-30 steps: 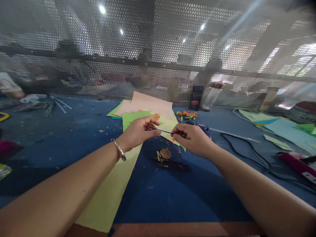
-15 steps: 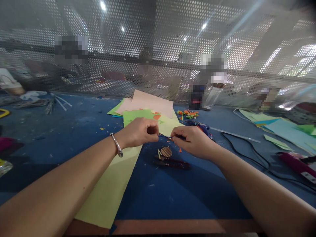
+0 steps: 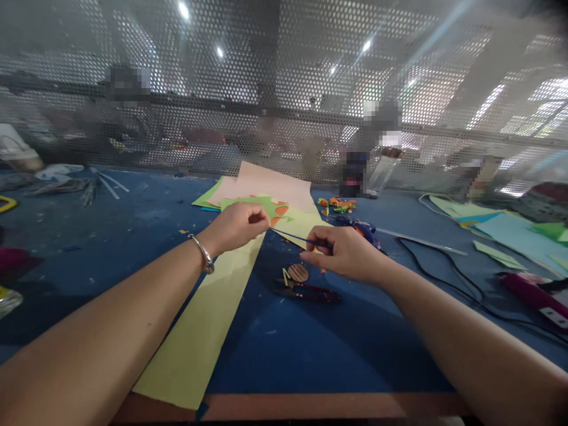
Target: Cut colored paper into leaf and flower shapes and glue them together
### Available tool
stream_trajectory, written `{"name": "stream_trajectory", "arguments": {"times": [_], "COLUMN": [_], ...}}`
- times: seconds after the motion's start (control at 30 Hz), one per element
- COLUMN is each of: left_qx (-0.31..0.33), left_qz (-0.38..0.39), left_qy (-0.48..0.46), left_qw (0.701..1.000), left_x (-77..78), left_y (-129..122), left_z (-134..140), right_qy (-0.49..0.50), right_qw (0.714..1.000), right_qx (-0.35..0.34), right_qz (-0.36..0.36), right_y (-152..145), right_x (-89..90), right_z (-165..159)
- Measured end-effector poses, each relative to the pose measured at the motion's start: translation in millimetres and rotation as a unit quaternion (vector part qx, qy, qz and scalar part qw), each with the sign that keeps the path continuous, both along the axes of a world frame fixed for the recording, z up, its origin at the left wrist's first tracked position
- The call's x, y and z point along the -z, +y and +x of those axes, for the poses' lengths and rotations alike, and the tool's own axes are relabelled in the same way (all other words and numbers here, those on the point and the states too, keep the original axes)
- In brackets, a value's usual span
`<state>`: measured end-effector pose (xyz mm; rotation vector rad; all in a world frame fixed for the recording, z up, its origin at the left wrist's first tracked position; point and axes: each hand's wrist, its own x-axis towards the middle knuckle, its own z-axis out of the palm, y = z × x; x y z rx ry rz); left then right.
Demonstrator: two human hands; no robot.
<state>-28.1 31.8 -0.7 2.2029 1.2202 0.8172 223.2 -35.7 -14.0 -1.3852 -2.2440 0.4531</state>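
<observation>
A thin dark-blue strip (image 3: 290, 235) is stretched between my hands above the table. My left hand (image 3: 242, 225), with a silver bangle at its wrist, pinches the strip's left end between thumb and fingertips. My right hand (image 3: 339, 248) has the other end running in among its curled fingers, its thumb a little apart below. Under the hands lie a round wooden disc (image 3: 298, 272) with striped grain and a pair of dark-red thread snips (image 3: 313, 291). A small folded pale-yellow strip (image 3: 285, 276) leans beside the disc.
Yellow paper (image 3: 199, 331) runs under my left forearm to the table edge. Pink paper (image 3: 275, 183) lies behind. To the right are a blue glue gun (image 3: 361, 228), curled paper pieces (image 3: 339, 205), a black cable (image 3: 444, 281) and a magenta power strip (image 3: 535, 296). A perforated metal screen (image 3: 284, 77) stands behind.
My hands have moved apart, the left one going left and slightly up. More of the blue strip shows between them. The right thumb has parted from the fingers.
</observation>
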Motion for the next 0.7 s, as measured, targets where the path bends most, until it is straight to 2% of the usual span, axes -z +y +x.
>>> {"name": "stream_trajectory", "arguments": {"times": [0.07,0.13,0.23,0.3,0.47,0.7], "left_qx": [-0.053,-0.112,-0.171,-0.174,-0.134,-0.101], "left_qz": [0.038,0.067,0.064,0.056,0.058,0.019], "left_qy": [-0.072,-0.172,-0.257,-0.259,-0.220,-0.182], "left_qw": [0.995,0.976,0.949,0.948,0.965,0.978], "left_x": [1.9,3.8,7.0,9.8,15.8,16.2], "left_y": [3.9,10.2,20.4,24.3,23.9,23.4], "left_z": [-0.1,-2.1,-7.0,-9.2,-8.5,-8.9], "right_qy": [0.005,0.011,0.004,-0.015,-0.055,-0.011], "right_qw": [1.000,0.999,0.997,0.996,0.994,0.996], "right_qx": [-0.021,-0.039,-0.068,-0.082,-0.098,-0.081], "right_qz": [-0.017,-0.029,-0.028,-0.015,0.015,0.026], "right_y": [-5.6,-10.9,-16.0,-17.4,-14.9,-9.8], "right_x": [1.5,3.0,5.5,7.1,12.6,14.4], "right_z": [-7.1,-13.7,-20.4,-23.0,-25.9,-20.8]}}
